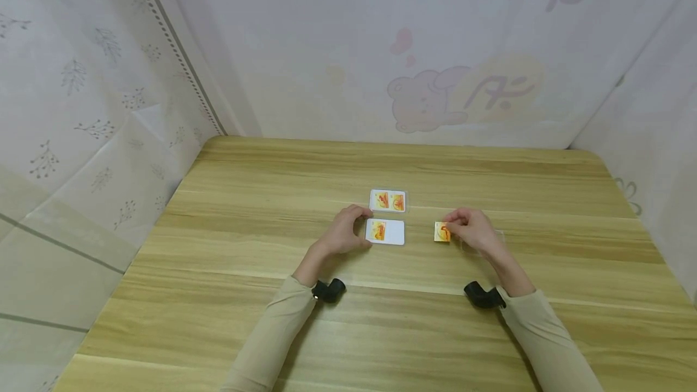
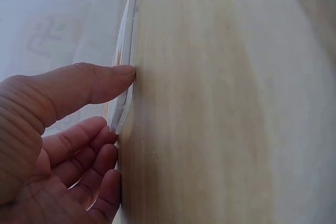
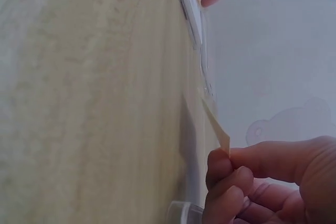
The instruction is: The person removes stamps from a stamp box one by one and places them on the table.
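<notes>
In the head view, my left hand (image 1: 344,230) is at the left end of a white card in a clear case (image 1: 394,233). Its thumb (image 2: 123,72) lies along the case's near edge, and the other fingers curl by the left end and far side. A yellow-orange picture square (image 1: 377,230) covers the card's left half; the right half is plain white. To the right, my right hand (image 1: 475,231) pinches a small yellow-orange picture square (image 1: 440,231) between thumb and fingertips. Seen edge-on in the right wrist view, this thin square (image 3: 218,129) tilts above the table.
Just behind the near card lies a second white card (image 1: 388,201) with two picture squares, also in a clear case. Clear plastic (image 1: 500,236) lies partly under my right hand. The wooden table (image 1: 348,343) meets pale printed curtains (image 1: 305,65) at the back and sides.
</notes>
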The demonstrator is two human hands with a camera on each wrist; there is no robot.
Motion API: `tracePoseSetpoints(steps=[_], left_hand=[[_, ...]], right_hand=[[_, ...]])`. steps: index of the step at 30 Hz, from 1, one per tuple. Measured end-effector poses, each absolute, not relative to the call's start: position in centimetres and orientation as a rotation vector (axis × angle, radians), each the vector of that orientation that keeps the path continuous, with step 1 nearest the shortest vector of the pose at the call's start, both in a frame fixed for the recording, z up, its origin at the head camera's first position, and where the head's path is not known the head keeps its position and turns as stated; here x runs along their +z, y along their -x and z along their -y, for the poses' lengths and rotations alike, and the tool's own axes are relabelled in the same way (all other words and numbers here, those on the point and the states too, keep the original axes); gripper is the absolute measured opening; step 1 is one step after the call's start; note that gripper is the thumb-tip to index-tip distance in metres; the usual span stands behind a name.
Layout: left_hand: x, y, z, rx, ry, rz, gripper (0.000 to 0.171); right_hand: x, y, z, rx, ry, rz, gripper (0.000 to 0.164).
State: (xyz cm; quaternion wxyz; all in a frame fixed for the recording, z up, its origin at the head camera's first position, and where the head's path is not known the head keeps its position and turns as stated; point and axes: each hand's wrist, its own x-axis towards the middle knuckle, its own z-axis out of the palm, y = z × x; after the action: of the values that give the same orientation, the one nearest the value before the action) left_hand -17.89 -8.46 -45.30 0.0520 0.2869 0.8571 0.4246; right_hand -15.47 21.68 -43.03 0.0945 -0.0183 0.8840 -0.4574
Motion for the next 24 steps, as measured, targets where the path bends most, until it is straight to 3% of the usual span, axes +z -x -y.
tracePoseSetpoints(steps=[24], left_hand=[[-44.3,17.6,8.1,1.187,-0.788,-2.636,0.055]], right_hand=[[-42.8,16.1,-20.2,-1.063,0.173,-2.829,0.003]])
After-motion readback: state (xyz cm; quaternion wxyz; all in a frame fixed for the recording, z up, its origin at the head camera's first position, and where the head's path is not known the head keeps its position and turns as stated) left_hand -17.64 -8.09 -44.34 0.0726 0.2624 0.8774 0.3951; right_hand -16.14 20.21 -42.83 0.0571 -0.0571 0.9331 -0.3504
